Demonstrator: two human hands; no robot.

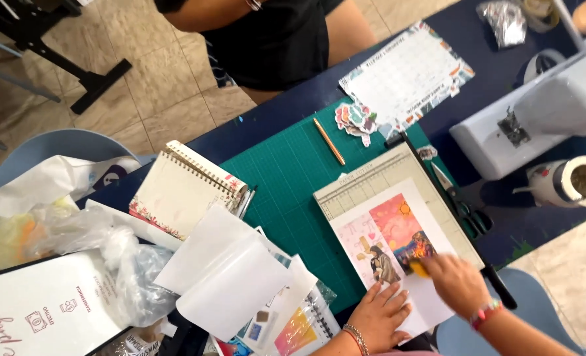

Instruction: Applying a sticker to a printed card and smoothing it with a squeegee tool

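My left hand [380, 314] lies flat, fingers spread, on the lower edge of a printed sheet [386, 242] with a pink picture and an orange-and-blue picture. The sheet rests on a beige paper trimmer board [372, 183]. My right hand [456, 282], blurred, holds a small yellow object [418, 268] against the sheet near the orange picture. I cannot tell what the yellow thing is. A bracelet sits on each wrist.
A green cutting mat [293, 178] covers the dark blue table [490, 79]. On it are a pencil [329, 141], stickers [355, 120], a spiral notebook [184, 188], loose white sheets [230, 273], scissors [461, 201], a white sewing machine [543, 112] and a tape roll [579, 181]. Another person [266, 39] sits opposite.
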